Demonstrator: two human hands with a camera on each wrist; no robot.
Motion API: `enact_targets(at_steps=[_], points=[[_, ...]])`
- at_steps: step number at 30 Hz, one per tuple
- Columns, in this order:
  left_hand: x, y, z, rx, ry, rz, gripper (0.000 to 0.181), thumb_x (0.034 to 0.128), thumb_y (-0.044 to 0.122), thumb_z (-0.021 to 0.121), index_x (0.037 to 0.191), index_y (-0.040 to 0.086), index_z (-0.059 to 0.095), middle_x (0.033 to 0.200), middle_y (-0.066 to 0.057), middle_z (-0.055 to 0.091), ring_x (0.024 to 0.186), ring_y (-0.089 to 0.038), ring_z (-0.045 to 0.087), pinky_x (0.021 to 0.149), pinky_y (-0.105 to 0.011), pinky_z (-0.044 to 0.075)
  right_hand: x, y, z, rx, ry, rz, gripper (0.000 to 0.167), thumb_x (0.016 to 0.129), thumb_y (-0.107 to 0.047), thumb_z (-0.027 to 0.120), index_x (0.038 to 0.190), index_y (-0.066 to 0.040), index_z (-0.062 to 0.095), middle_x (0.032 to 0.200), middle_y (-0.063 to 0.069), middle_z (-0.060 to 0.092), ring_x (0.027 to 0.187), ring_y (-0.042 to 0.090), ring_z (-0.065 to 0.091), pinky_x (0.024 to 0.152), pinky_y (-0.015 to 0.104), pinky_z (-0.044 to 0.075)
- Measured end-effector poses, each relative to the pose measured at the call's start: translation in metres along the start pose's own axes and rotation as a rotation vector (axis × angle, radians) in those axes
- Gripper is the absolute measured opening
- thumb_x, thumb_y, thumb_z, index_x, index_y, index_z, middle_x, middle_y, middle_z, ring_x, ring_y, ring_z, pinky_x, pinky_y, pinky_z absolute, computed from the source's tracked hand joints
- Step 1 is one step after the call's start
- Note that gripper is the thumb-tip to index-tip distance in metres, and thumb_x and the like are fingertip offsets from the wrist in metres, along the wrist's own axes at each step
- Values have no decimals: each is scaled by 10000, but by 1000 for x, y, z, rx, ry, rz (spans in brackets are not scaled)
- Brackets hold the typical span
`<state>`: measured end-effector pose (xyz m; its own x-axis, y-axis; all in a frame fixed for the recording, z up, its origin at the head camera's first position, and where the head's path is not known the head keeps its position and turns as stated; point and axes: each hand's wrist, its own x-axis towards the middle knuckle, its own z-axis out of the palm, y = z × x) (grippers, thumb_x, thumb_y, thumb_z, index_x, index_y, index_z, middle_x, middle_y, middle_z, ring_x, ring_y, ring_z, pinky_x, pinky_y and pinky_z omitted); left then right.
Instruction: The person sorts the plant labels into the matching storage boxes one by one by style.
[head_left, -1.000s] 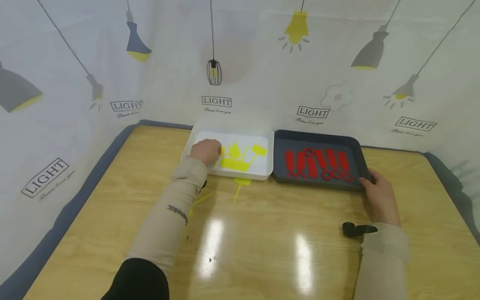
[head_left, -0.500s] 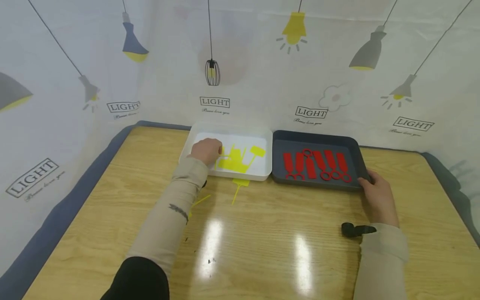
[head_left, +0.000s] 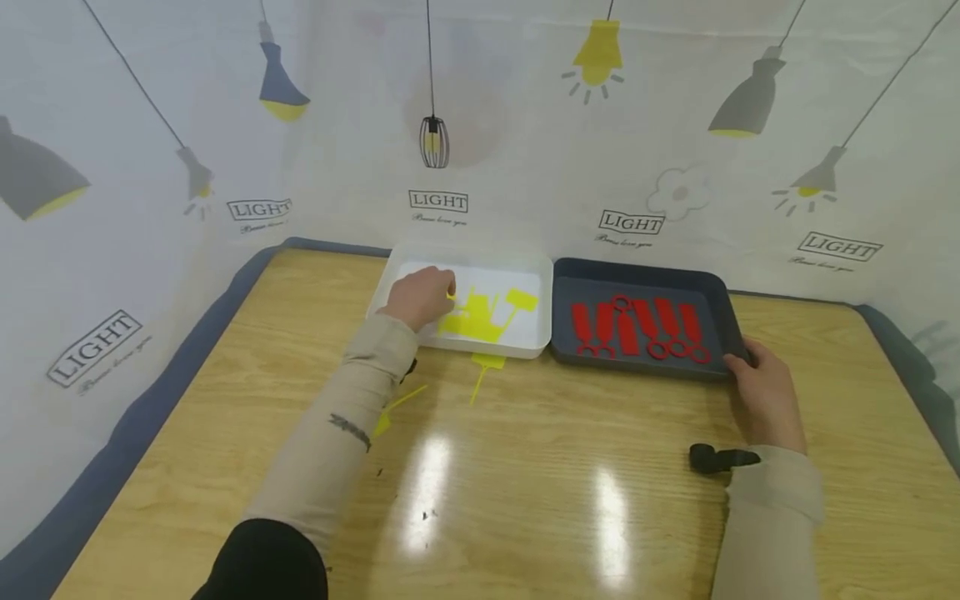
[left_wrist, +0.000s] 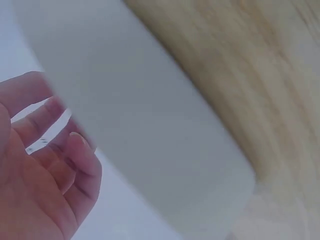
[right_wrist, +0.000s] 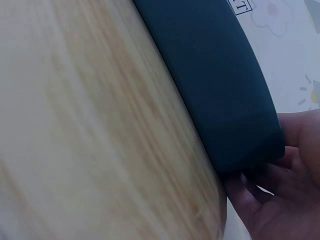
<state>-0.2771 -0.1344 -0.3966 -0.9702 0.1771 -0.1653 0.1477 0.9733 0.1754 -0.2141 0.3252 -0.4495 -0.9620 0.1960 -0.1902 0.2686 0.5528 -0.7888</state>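
My left hand (head_left: 422, 297) reaches over the near left wall of a white tray (head_left: 532, 342). Flat yellow tags (head_left: 474, 323), some with thin stems like cable ties, lie in a pile beside its fingers. In the left wrist view the left hand (left_wrist: 47, 165) has bent fingers, and the tray wall hides some fingertips, so a hold on a tag cannot be made out. My right hand (head_left: 767, 392) grips the near right corner of a dark grey tray (head_left: 716, 325), thumb at the rim. Red strips with ring ends (head_left: 637, 327) lie in a row inside it.
Both trays stand side by side at the back of a wooden table (head_left: 525, 467), before a printed cloth (head_left: 517, 125). Two yellow stemmed tags lie on the wood: one at the white tray's front edge (head_left: 487, 363), another beside the left sleeve (head_left: 382, 423).
My left hand has shifted slightly up and right over the white tray, and yellow tags near its fingers lie differently. The right hand keeps its hold on the dark tray.
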Motion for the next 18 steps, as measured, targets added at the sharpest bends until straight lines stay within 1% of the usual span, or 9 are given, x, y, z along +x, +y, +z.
enact_targets(at_steps=[6, 10, 14, 18], points=[[-14, 13, -12, 10, 41, 23, 156, 872, 222, 552, 1000, 133, 565, 944, 4, 579, 766, -164, 540, 638, -318, 466, -1, 0, -1, -2, 7, -5, 617, 936, -387, 368, 1424, -71, 163, 1439, 191, 169, 1296, 401, 144, 1027, 531, 171], [-25, 21, -15, 11, 80, 37, 129, 879, 252, 545, 949, 144, 558, 870, 20, 577, 695, -151, 527, 579, -310, 450, -1, 0, 0, 15, 2, -15, 617, 938, -383, 370, 1423, -65, 160, 1439, 188, 171, 1296, 396, 145, 1030, 522, 172], [-39, 30, -13, -19, 101, 87, 133, 891, 264, 519, 948, 150, 555, 824, 33, 565, 638, -144, 511, 525, -293, 433, -1, 0, 1, 23, -3, -17, 615, 938, -378, 371, 1424, -67, 158, 1442, 183, 167, 1299, 392, 137, 1034, 516, 164], [-54, 41, -9, -46, 142, 155, 131, 888, 244, 508, 950, 151, 577, 779, 45, 564, 594, -121, 498, 477, -265, 417, -2, -1, 1, 23, -7, -11, 622, 935, -382, 373, 1424, -66, 154, 1444, 182, 157, 1302, 391, 126, 1035, 520, 158]])
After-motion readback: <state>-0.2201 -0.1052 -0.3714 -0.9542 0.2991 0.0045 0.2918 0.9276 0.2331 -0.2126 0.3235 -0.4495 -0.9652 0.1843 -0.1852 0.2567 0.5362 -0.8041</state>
